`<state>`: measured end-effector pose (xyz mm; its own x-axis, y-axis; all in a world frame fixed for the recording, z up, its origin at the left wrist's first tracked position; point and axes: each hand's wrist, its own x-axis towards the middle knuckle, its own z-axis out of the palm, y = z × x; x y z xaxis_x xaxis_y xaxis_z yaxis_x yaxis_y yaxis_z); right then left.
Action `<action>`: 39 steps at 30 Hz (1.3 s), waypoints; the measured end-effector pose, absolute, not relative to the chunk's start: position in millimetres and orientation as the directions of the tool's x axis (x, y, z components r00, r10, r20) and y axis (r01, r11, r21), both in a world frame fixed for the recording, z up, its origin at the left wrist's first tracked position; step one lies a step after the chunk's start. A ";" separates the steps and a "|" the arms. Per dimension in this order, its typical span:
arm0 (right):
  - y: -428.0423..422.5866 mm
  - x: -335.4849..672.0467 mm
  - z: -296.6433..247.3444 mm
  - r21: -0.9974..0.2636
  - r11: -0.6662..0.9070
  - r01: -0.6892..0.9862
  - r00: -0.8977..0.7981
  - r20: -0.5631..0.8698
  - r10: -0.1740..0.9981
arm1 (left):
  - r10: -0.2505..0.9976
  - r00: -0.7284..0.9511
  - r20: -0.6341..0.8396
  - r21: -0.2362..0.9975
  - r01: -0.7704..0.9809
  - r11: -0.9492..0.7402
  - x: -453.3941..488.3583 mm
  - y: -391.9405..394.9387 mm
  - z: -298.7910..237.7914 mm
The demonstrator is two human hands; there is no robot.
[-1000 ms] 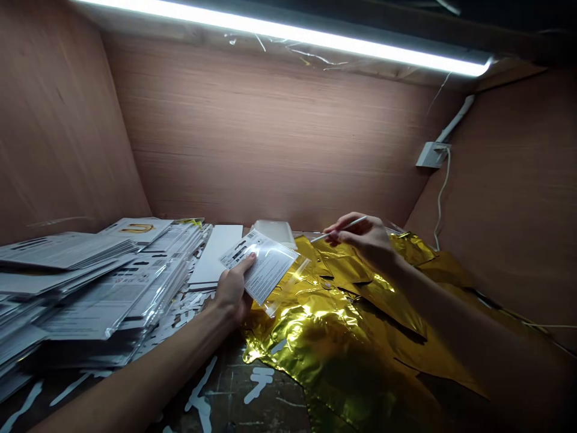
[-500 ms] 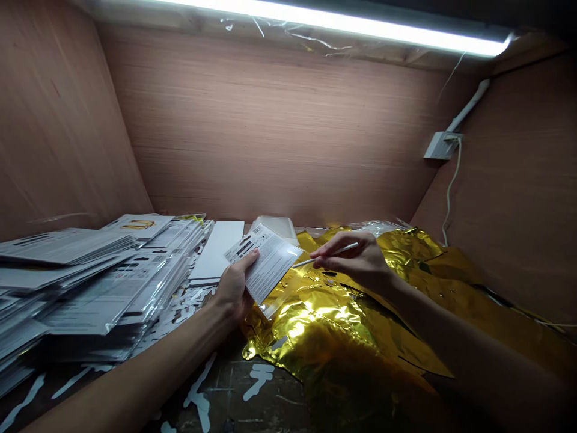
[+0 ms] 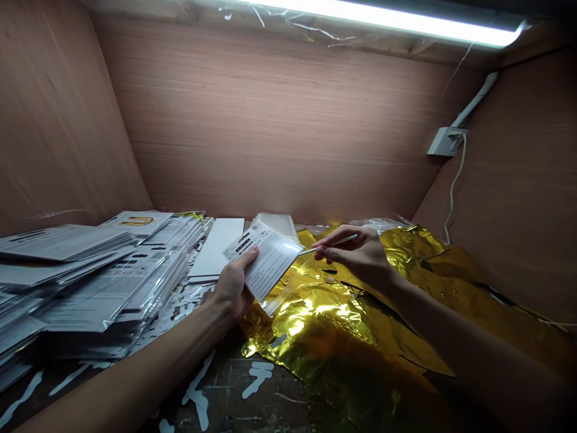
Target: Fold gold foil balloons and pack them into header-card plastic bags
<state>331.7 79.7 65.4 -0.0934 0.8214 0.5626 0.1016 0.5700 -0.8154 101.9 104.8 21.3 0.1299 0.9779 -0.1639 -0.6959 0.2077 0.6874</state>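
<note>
While the left hand grips a clear plastic packet above the foil, the right hand pinches a thin white stick at its edge; stacked packets lie leftward, loose gold foil rightward.

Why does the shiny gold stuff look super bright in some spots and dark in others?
In the head view, the strip light overhead makes white glare on the crinkled gold foil, while the foil's lower part, near the right forearm, falls into dark shadow.
</note>
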 end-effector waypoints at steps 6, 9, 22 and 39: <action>78.2 325.9 56.2 -0.644 0.710 0.287 0.064 0.752 0.656 | 0.983 0.116 -0.144 0.676 -0.714 0.184 104.3 103.2 19.2; 75.8 317.9 48.4 -0.553 0.716 0.426 0.042 0.803 0.595 | 0.985 0.113 -0.127 0.671 -0.722 0.169 108.0 99.2 16.2; 81.0 360.3 78.8 -0.744 0.587 0.320 -0.551 0.358 0.754 | 0.983 0.143 -0.114 0.689 -0.701 0.182 102.1 103.5 17.1; 82.7 348.8 15.5 -0.777 0.503 0.378 -0.425 0.337 0.840 | 0.994 0.104 -0.011 0.991 -0.135 0.025 76.6 119.2 23.8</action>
<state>348.8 82.7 15.5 -0.4247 0.8402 0.3372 0.3779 0.5029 -0.7773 76.6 119.2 23.8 0.1044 0.9945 -0.0107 -0.1346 0.0248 0.9906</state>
